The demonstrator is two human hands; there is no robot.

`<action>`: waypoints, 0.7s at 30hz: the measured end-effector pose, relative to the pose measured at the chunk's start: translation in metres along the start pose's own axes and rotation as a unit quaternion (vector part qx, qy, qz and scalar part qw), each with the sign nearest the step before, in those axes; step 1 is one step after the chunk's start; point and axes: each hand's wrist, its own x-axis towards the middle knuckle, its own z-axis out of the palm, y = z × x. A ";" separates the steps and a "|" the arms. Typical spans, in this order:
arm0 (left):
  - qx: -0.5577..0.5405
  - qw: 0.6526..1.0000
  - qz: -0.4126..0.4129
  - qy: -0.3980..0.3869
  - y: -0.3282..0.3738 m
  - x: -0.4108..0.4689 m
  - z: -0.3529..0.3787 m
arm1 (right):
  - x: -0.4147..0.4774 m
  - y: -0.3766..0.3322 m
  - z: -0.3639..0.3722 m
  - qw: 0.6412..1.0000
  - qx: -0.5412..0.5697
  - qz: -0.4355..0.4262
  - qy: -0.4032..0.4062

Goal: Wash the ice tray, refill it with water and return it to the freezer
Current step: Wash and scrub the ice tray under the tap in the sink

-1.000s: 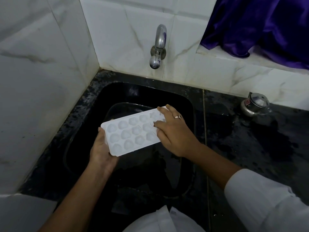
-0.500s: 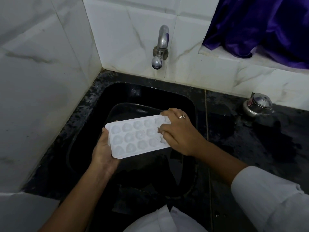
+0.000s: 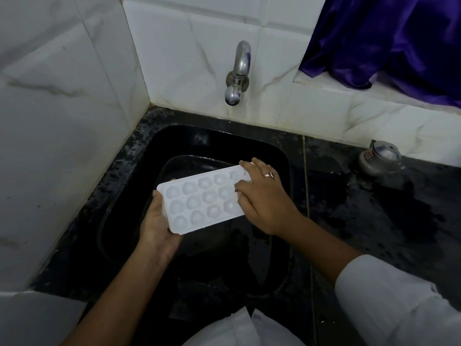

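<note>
Left arm bare, reaches up from below. Left hand (image 3: 157,227) palm up under left end of ice tray (image 3: 203,202), thumb on edge, fingers hidden beneath. Tray white, tilted, held over black sink (image 3: 224,141), tap (image 3: 237,76) on wall above. Right hand (image 3: 265,203) lies on right end, fingers bent, bit spread, tips on cups; thumb hidden. White sleeve (image 3: 386,295) on right arm.

Under right hand (image 3: 264,203): ice tray (image 3: 199,203) end

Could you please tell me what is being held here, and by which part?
The ice tray: the left hand grips its left end, the right hand curls over its right end.
</note>
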 end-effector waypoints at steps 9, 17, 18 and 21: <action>-0.003 1.000 0.005 -0.005 0.003 -0.001 0.002 | 0.000 -0.008 0.003 0.999 0.017 0.022 0.026; -0.008 1.000 -0.009 -0.002 -0.001 0.003 -0.007 | 0.005 0.007 -0.002 0.998 -0.037 -0.037 0.033; -0.011 1.000 -0.011 -0.001 -0.003 0.003 -0.005 | 0.008 0.003 -0.002 0.996 -0.077 -0.030 0.031; -0.002 1.000 0.001 0.010 0.000 0.005 -0.005 | 0.009 -0.005 0.003 0.992 -0.126 -0.029 0.014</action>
